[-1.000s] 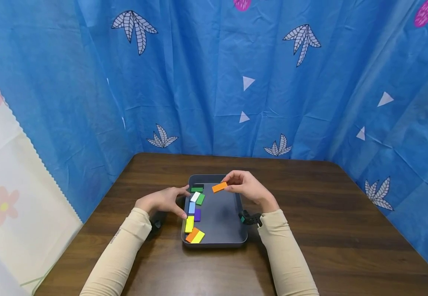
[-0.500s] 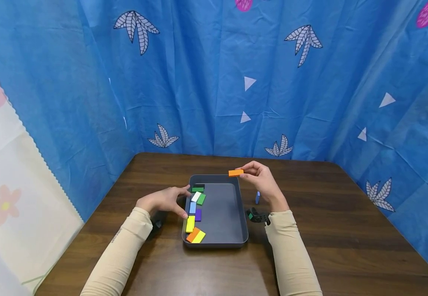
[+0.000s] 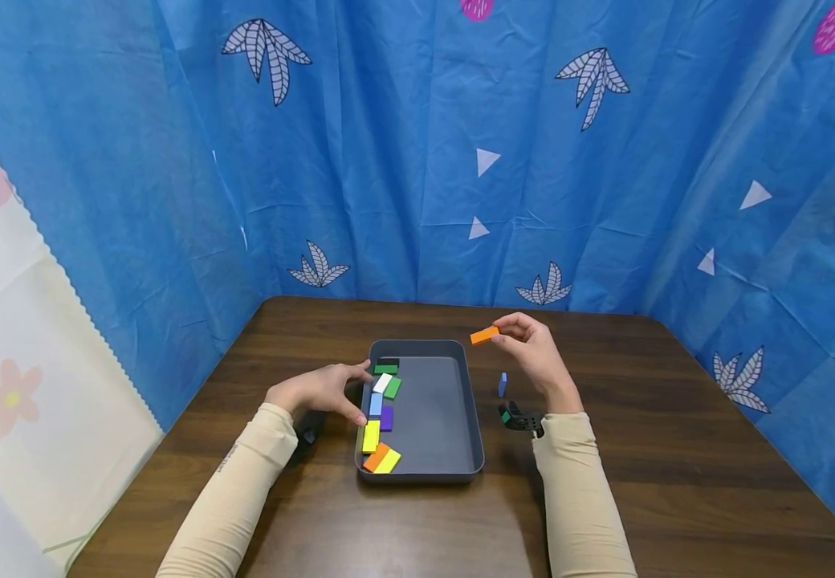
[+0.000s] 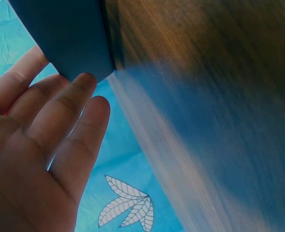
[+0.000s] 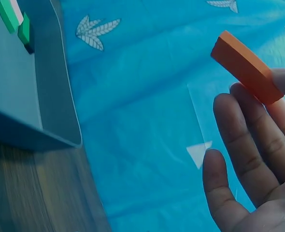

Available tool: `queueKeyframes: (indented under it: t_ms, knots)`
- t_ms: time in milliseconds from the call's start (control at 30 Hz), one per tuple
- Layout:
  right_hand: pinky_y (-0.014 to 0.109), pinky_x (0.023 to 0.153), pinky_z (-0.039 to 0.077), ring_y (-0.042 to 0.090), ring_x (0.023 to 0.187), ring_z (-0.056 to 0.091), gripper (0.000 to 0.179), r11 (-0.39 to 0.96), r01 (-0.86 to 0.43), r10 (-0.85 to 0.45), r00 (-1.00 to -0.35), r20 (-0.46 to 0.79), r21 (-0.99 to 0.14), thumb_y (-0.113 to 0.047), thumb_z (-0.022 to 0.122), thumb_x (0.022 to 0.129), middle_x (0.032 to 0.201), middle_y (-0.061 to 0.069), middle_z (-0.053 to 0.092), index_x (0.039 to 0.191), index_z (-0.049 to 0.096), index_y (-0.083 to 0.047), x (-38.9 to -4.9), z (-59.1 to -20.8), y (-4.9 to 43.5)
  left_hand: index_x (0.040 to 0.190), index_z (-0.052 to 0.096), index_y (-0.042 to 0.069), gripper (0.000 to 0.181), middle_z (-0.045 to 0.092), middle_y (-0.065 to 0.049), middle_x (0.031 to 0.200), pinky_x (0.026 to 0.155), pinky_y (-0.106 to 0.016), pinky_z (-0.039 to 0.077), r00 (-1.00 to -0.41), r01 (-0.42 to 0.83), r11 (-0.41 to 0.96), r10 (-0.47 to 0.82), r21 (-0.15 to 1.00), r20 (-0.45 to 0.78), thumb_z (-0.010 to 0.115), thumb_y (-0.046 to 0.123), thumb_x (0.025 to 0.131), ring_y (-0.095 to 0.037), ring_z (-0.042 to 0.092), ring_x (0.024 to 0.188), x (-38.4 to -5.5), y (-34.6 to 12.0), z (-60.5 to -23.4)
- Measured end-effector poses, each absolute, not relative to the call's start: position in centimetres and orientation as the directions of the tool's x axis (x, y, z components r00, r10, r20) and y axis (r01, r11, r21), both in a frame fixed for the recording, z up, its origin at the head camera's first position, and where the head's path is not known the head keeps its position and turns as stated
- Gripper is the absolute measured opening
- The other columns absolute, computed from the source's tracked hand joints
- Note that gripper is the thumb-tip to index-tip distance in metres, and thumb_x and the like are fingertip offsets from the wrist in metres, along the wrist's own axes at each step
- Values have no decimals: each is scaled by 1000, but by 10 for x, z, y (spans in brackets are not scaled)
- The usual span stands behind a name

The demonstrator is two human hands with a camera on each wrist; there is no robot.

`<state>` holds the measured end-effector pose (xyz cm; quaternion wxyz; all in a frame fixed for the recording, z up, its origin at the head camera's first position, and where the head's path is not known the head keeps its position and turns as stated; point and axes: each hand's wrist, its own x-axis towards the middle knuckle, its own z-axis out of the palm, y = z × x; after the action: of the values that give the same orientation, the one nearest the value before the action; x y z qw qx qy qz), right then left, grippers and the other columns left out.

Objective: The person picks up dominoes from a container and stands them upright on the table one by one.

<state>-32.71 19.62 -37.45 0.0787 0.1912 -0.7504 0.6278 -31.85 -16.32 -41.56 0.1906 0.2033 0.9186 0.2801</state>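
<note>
My right hand (image 3: 535, 353) pinches an orange domino (image 3: 483, 335) between thumb and fingertips, off to the right of a dark grey tray (image 3: 435, 433). The right wrist view shows the orange domino (image 5: 241, 65) tilted in the raised fingertips. On the table just left of that hand, a blue domino (image 3: 502, 385) stands on end. My left hand (image 3: 319, 393) rests at the tray's left rim with fingers spread. Seen from the left wrist, fingertips (image 4: 87, 82) lie against the tray's outer wall (image 4: 75, 38); the thumb is hidden there.
Along the tray's left side lie several dominoes, among them a white one (image 3: 382, 383), a purple one (image 3: 386, 418), a yellow one (image 3: 371, 437) and an orange one (image 3: 376, 457). A blue curtain (image 3: 417, 160) hangs behind the wooden table (image 3: 678, 449).
The right hand has lifted the orange domino out over the tray and carried it right, past the tray's rim. The standing blue domino has come into view. The left hand has stayed put.
</note>
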Motion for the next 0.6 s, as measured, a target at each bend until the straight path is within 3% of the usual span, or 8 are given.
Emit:
queueKeyframes:
  t_ms: [433, 600]
  knots:
    - [25, 73, 51, 17, 86, 60, 32, 252, -393, -111, -920, 377, -884, -20, 64, 81, 99, 10, 63, 108, 58, -4, -323, -379, 231, 132, 43, 20, 86, 14, 3, 150, 103, -49, 28, -838, 287, 752, 497, 593, -224, 78, 46, 58, -23, 23, 134, -320, -164, -417]
    - [25, 71, 51, 27, 88, 60, 31, 318, -374, -106, -927, 359, -871, -21, 65, 80, 96, 10, 64, 105, 59, -4, -323, -384, 240, 132, 43, 19, 86, 14, 3, 150, 103, -48, 28, -838, 292, 747, 501, 597, -217, 78, 46, 58, -23, 23, 134, -320, -165, -417]
